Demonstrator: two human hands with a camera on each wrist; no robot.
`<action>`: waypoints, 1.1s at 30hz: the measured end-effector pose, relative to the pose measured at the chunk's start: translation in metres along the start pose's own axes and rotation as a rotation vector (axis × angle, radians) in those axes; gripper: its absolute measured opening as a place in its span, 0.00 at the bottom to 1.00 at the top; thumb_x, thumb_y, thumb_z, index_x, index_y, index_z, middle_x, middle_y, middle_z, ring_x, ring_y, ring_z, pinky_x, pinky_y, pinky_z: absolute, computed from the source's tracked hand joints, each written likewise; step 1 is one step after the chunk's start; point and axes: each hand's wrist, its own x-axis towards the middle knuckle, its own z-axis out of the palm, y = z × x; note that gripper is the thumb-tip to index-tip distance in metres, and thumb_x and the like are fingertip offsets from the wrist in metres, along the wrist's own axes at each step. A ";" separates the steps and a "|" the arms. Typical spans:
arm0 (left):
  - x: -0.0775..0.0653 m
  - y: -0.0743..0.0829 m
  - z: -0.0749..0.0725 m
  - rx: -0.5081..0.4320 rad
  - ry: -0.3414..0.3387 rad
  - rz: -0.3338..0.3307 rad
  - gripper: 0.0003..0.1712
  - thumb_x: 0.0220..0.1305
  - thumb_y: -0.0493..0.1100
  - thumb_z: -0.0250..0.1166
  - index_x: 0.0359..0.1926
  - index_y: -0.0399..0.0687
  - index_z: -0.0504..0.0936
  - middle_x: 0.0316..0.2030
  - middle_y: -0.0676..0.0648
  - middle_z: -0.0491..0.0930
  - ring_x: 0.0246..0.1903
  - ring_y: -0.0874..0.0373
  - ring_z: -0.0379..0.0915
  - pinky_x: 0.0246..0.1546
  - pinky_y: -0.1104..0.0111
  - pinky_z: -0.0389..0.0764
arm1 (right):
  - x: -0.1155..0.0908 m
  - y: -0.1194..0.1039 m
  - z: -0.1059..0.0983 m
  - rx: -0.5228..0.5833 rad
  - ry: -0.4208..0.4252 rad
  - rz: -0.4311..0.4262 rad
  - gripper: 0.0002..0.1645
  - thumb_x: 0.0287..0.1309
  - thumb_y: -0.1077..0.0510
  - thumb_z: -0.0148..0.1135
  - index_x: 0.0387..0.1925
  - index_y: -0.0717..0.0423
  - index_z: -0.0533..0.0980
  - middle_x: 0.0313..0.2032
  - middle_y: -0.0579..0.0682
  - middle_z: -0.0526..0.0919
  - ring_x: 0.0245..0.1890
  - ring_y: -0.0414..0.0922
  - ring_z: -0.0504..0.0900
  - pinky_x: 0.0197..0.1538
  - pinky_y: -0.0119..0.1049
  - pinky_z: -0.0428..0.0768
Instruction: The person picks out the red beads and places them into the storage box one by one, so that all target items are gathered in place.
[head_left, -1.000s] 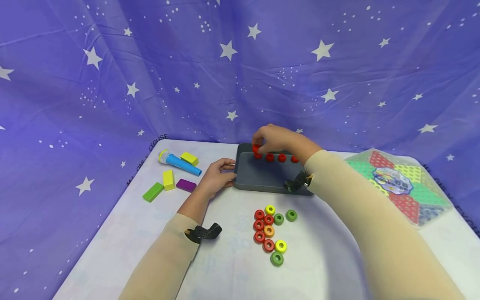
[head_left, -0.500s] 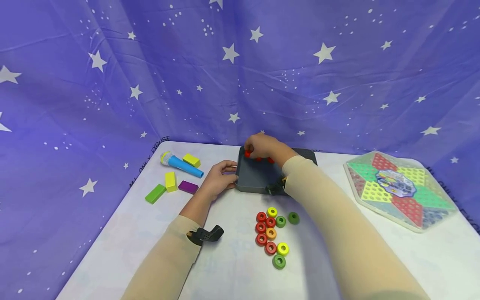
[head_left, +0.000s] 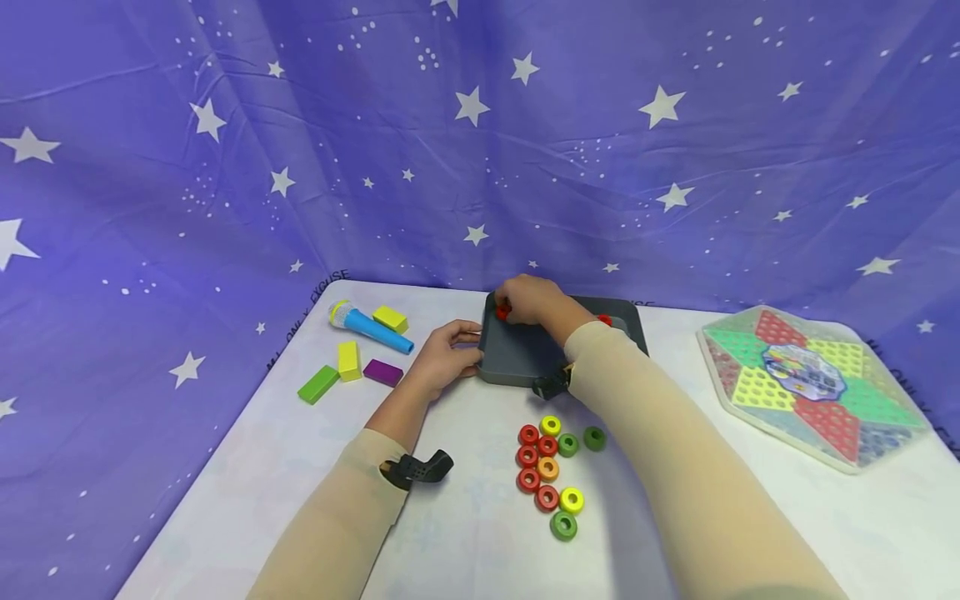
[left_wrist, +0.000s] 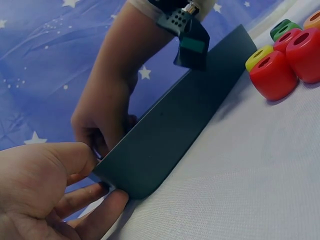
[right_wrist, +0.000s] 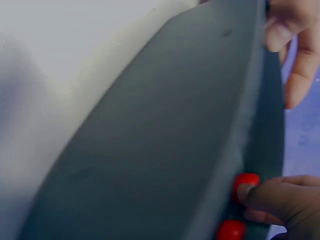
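Note:
A dark grey tray [head_left: 521, 354] sits at the back middle of the table. My right hand [head_left: 531, 298] reaches over its back left corner and pinches a red bead [right_wrist: 246, 186] between thumb and fingers, low inside the tray. Close beside it is another red bead [right_wrist: 231, 230]; the right forearm hides most of the back row, with one more red bead [head_left: 604, 319] visible to the right. At the tray's left end, my left hand [head_left: 442, 358] touches the wall with relaxed fingers, fingertips at the rim and lower corner [left_wrist: 120, 197].
Several red, yellow, green and orange beads [head_left: 547, 468] lie in front of the tray. To the left are a toy microphone [head_left: 375, 329], yellow blocks [head_left: 348, 361], a green block [head_left: 318, 384] and a purple block [head_left: 383, 372]. A Chinese checkers board [head_left: 806, 375] lies right. A starry cloth [head_left: 405, 150] hangs behind.
My right hand has lowered the red bead from above the row into the tray's back left corner. The left hand stays against the tray. The head view has shifted slightly.

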 end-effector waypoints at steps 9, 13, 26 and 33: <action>0.000 -0.001 0.002 0.007 -0.009 -0.005 0.26 0.64 0.33 0.65 0.63 0.46 0.76 0.58 0.41 0.79 0.47 0.50 0.81 0.43 0.59 0.87 | -0.045 0.000 -0.029 0.065 0.050 -0.061 0.24 0.62 0.49 0.69 0.60 0.46 0.79 0.41 0.44 0.85 0.44 0.45 0.81 0.47 0.47 0.82; 0.000 0.000 0.001 0.014 0.002 -0.007 0.27 0.64 0.32 0.66 0.64 0.45 0.76 0.57 0.42 0.79 0.48 0.50 0.81 0.43 0.59 0.87 | -0.082 0.003 -0.028 0.135 0.065 -0.160 0.23 0.62 0.48 0.70 0.57 0.47 0.80 0.41 0.44 0.87 0.38 0.43 0.83 0.44 0.45 0.83; 0.003 -0.001 0.000 0.024 0.003 -0.018 0.27 0.64 0.33 0.66 0.63 0.46 0.76 0.57 0.43 0.79 0.49 0.49 0.80 0.43 0.59 0.87 | -0.204 -0.008 0.038 0.299 0.097 -0.318 0.16 0.59 0.51 0.72 0.49 0.44 0.84 0.38 0.35 0.86 0.35 0.40 0.81 0.38 0.34 0.80; 0.002 0.000 0.001 0.014 0.007 -0.003 0.27 0.63 0.31 0.65 0.64 0.43 0.75 0.57 0.40 0.79 0.47 0.49 0.80 0.43 0.59 0.87 | -0.224 -0.018 0.064 0.196 0.129 -0.346 0.17 0.59 0.49 0.71 0.51 0.39 0.84 0.48 0.33 0.85 0.48 0.34 0.83 0.51 0.39 0.83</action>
